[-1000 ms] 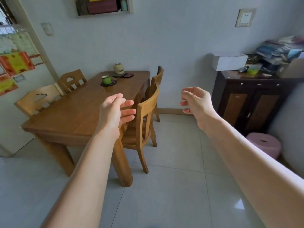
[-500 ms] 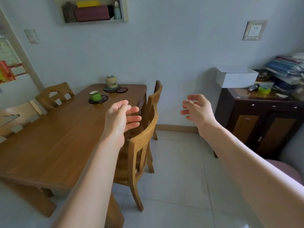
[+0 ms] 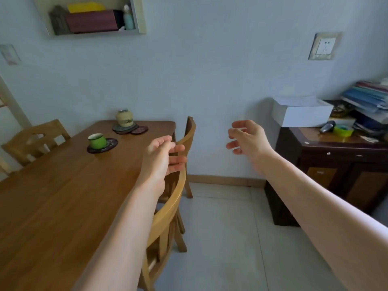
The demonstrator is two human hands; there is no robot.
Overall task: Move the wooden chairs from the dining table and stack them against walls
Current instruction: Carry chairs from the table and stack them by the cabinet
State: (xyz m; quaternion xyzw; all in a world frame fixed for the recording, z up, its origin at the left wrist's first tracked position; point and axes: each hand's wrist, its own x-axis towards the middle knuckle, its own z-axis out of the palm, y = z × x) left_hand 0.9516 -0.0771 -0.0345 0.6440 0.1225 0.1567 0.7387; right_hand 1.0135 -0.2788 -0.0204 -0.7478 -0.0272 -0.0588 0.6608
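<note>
The wooden dining table (image 3: 63, 196) fills the left of the view. Two wooden chairs are tucked in along its right side: a near chair (image 3: 168, 213) with a curved back and a far chair (image 3: 190, 135) by the wall. A third chair (image 3: 33, 139) stands at the table's left side. My left hand (image 3: 161, 158) hovers open just above the near chair's back rail, fingers apart, holding nothing. My right hand (image 3: 247, 139) is open in the air to the right of the far chair, touching nothing.
A green cup (image 3: 97, 140) on a coaster and a ceramic jar (image 3: 124, 118) stand on the table. A dark cabinet (image 3: 336, 171) at the right carries a white box (image 3: 302, 111) and stacked papers. A wall shelf (image 3: 92, 17) hangs above. Tiled floor (image 3: 226, 238) lies between chairs and cabinet.
I have come closer to the table; chairs and table look larger and lower in view. Both hands stay open and have advanced toward the chair backs.
</note>
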